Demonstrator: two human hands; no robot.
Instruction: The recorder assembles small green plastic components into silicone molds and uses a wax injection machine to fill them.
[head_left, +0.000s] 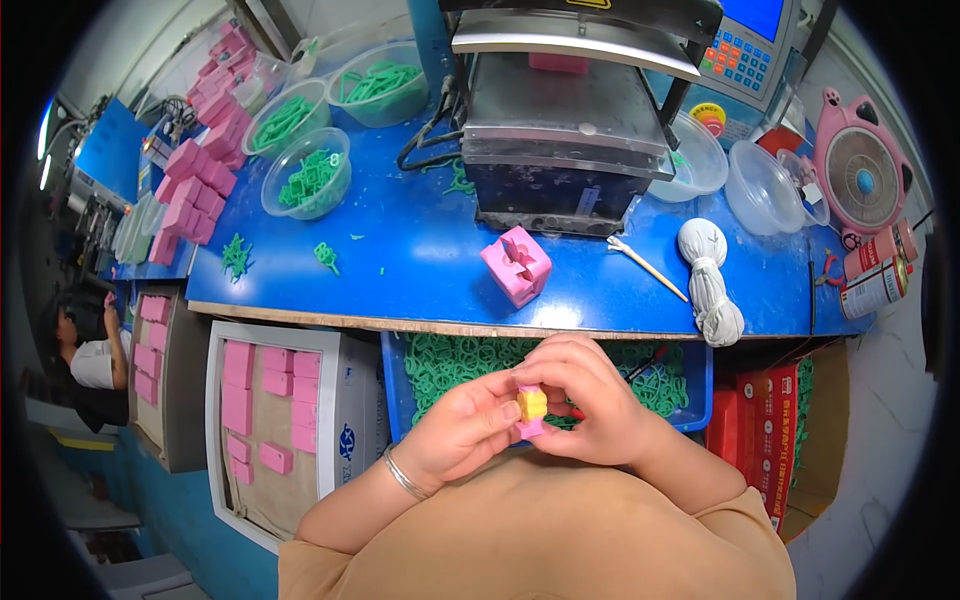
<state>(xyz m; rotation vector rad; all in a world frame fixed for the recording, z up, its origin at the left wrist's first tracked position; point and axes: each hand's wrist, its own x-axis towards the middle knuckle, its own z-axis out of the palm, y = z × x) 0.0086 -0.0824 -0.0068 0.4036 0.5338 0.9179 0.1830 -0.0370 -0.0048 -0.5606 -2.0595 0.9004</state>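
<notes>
Close in front of my body, both hands hold a small yellow and pink piece (pixel 534 403); its exact kind I cannot make out. My left hand (pixel 455 425), with a silver bangle at the wrist, pinches it from the left between thumb and fingers. From the right, my right hand (pixel 595 405) curls around it, fingertips over its top and thumb below. Below the hands, a blue bin (pixel 702 395) is filled with green ring-shaped pieces (pixel 450 365). Ahead on the blue table (pixel 400 265) stands a pink block (pixel 517 268) with a star-like hollow on top.
A press machine (pixel 565 130) stands at the back. Tubs of green pieces (pixel 312 178) and stacked pink blocks (pixel 195 190) are at left. A white cloth bundle (pixel 710 285), brush (pixel 650 268), cans (pixel 873 290) and pink fan (pixel 862 170) lie right. Another person (pixel 95 360) sits far left.
</notes>
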